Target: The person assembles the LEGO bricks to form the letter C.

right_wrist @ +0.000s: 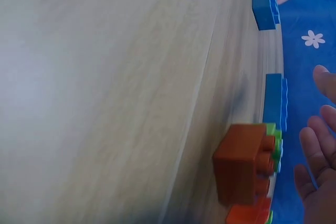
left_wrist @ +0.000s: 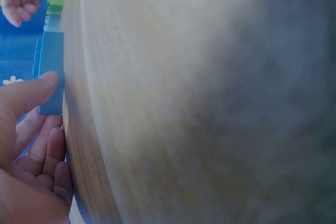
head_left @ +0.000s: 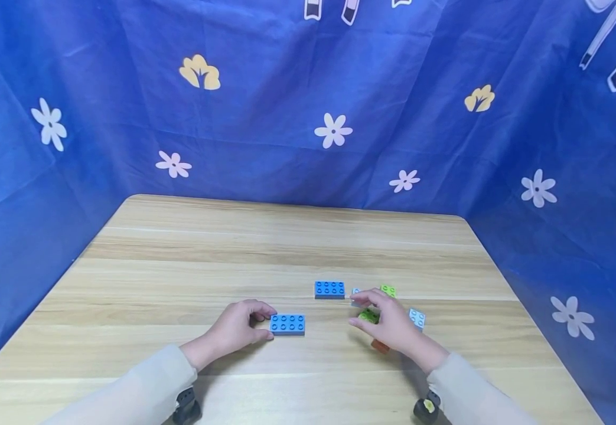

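My left hand (head_left: 231, 329) holds a blue eight-stud toy brick (head_left: 287, 325) by its left end, thumb on the near side and fingers on the far side. The thumb lies against the side of that brick (left_wrist: 51, 56) in the left wrist view. My right hand (head_left: 391, 321) hovers with loose, spread fingers over a small group of bricks, gripping none of them. Beneath it show a green brick (head_left: 368, 316) and an orange-brown brick (head_left: 380, 346), both partly hidden. Another blue brick (head_left: 329, 289) lies between the hands, farther back.
Around the right hand lie a light blue brick (head_left: 417, 317), a lime green brick (head_left: 388, 291) and a pale blue one (head_left: 355, 293) partly covered by fingers. An orange-red brick (right_wrist: 249, 214) sits beside the orange-brown one. Blue cloth (head_left: 265, 118) encloses the wooden table (head_left: 222, 254) at back and sides.
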`<state>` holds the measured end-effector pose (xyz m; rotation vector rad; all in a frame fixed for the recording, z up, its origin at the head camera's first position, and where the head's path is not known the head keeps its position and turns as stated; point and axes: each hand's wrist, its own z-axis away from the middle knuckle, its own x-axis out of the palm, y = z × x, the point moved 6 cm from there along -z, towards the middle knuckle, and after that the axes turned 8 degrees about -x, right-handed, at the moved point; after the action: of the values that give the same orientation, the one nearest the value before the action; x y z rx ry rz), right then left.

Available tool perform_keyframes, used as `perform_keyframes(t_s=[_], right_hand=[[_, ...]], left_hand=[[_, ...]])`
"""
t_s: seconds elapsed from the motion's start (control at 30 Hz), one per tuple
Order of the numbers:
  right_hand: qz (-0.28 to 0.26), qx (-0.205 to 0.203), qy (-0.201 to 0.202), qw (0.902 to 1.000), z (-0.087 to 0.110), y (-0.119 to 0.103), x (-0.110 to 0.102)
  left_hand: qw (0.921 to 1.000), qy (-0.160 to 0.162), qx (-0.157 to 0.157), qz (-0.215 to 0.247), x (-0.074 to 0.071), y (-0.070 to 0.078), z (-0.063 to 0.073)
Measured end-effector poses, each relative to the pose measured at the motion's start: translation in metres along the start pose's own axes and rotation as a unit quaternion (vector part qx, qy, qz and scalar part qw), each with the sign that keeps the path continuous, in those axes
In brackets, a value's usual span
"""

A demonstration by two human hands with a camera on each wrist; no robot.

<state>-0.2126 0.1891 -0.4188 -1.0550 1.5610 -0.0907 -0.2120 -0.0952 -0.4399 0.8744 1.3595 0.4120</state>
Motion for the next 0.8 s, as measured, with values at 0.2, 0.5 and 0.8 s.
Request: perform_keyframes(t_s=[0.2,0.5,0.8], right_hand=[[0.019,-0.01,0.009,0.9997,0.016,0.001,-0.01],[0.034,-0.008,0.022,0.9991,0.042,0.007,-0.016],[0.071,-0.012,0.042,0.9965,0.058,0.01,-0.016]], left_hand=[[1.0,0.001,0.003,0.001,0.0,0.0,0.001],[1.0,0.002,0.003,0.006,0.0,0.0,0.001],[1.0,0.004,-0.002,0.0,0.001,-0.001,0.001]])
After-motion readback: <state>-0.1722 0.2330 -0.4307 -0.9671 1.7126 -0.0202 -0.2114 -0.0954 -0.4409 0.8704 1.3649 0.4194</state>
